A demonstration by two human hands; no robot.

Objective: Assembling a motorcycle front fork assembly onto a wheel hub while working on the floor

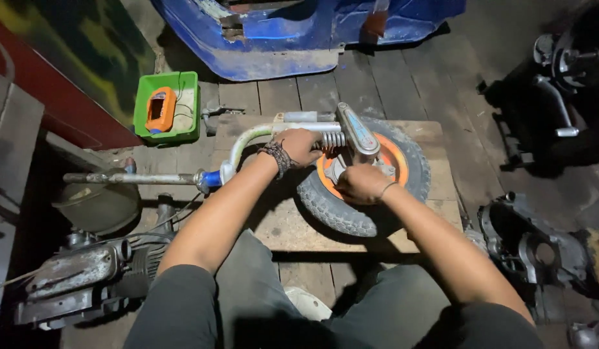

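A small black tyre on an orange rim lies flat on a low wooden board. A grey metal fork with a coil spring and a pale cover lies across the wheel. My left hand, a braided band at its wrist, grips the fork just left of the spring. My right hand is closed at the wheel hub; whatever its fingers hold is hidden.
A green tray with an orange meter sits at the back left. A blue vehicle body panel lies beyond. Engine parts rest at my left knee, dark casings at right. A steel tube extends left.
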